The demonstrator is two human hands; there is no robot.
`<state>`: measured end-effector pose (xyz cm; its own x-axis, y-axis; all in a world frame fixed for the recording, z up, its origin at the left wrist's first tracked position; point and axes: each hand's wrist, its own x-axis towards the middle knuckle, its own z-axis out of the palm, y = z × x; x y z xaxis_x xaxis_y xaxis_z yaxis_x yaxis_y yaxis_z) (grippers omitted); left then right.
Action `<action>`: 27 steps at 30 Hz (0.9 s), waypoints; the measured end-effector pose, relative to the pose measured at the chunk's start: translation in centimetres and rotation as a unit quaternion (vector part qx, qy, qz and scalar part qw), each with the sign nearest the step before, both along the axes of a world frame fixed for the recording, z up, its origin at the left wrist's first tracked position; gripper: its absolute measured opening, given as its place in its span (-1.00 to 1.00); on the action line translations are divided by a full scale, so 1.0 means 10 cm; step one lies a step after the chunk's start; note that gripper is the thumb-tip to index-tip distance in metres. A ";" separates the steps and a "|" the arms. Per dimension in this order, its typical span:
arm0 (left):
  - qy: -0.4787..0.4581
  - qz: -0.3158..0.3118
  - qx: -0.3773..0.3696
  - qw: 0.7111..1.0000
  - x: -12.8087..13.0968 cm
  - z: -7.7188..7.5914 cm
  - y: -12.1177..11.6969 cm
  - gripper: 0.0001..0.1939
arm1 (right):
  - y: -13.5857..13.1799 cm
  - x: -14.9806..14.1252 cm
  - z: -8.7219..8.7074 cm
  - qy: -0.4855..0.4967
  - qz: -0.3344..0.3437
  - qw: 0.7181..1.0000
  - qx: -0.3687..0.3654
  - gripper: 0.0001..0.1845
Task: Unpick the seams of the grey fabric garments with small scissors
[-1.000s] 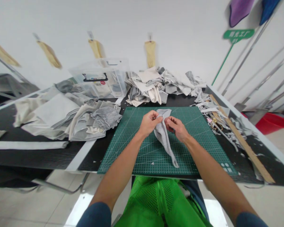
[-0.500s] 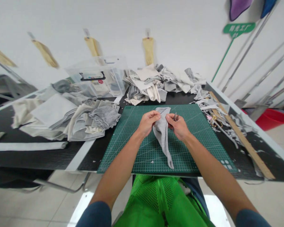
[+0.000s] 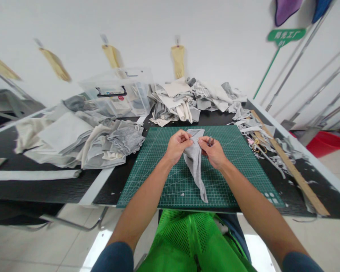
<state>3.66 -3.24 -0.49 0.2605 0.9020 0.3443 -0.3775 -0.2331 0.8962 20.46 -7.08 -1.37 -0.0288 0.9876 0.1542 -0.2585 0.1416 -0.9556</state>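
A narrow, tapering piece of grey fabric (image 3: pixel 195 162) hangs between my two hands above the green cutting mat (image 3: pixel 155 170). My left hand (image 3: pixel 179 145) pinches its left edge near the wide upper end. On the opposite edge, my right hand (image 3: pixel 212 151) grips the fabric between thumb and fingers. A small dark metal tool (image 3: pixel 210 141) sticks up from the curled fingers of the right hand; its kind is mostly hidden. The tapered end of the fabric points toward the mat's near edge.
To the left lies a heap of grey and cream fabric pieces (image 3: pixel 102 145), with a clear plastic box (image 3: pixel 116 92) behind it. Fabric stacks (image 3: pixel 175 100) stand beyond the mat. Along the right run a wooden ruler (image 3: pixel 294 170) and scattered scraps (image 3: pixel 246 124).
Both hands stay almost in place on the fabric. The left fingers have shifted very slightly toward the right hand.
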 end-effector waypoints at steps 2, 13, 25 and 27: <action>-0.005 0.009 0.016 1.000 -0.01 0.01 0.00 -0.67 | 0.00 0.00 0.00 -0.006 0.001 1.000 0.003 -0.53; 0.025 -0.001 -0.027 0.999 0.00 0.00 0.00 -0.57 | -0.01 0.00 -0.01 -0.015 -0.006 1.000 0.004 -0.53; 0.056 0.006 -0.079 0.995 -0.01 0.00 0.00 -0.72 | -0.01 0.00 -0.03 -0.048 -0.014 0.998 0.023 -0.56; 0.041 0.015 -0.078 0.996 0.01 0.00 -0.01 -0.75 | -0.02 0.01 -0.03 -0.062 -0.001 0.997 0.036 -0.58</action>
<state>3.81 -3.32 -0.46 0.2542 0.9508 0.1773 -0.2960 -0.0980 0.9502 20.53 -7.29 -1.64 -0.0493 0.9741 0.2208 -0.1381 0.2123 -0.9674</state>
